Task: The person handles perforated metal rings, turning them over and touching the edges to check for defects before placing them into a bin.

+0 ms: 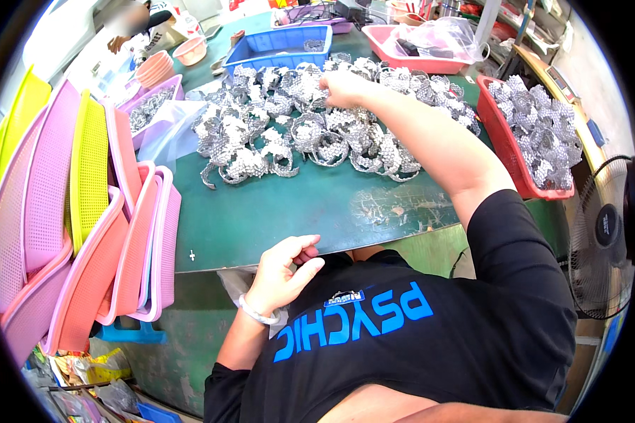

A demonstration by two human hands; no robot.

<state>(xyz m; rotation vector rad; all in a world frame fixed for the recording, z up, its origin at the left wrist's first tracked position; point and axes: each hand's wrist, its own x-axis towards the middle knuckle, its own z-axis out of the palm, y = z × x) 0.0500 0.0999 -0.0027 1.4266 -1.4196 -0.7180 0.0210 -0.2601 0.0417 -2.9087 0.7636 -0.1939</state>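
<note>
Right hand [344, 89] closed on one silver crown [310, 84] in the tangled pile [317, 134]; left hand [283, 271] loosely curled, empty, at worktop [275, 211] edge. Risk: snagged neighbours dragged along.

Green worktable [275, 211] under a heap of silver metal pieces [310, 127], blue tray [279, 44], pink tray [395, 53], red bin [504, 141].

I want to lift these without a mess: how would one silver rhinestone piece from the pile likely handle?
The silver rhinestone pieces look like thin curved openwork, so probably light and slightly springy. They lie heaped and interlocked where the right hand reaches, so one may snag and drag neighbours. The stone-studded surface probably grips rather than slips.
</note>
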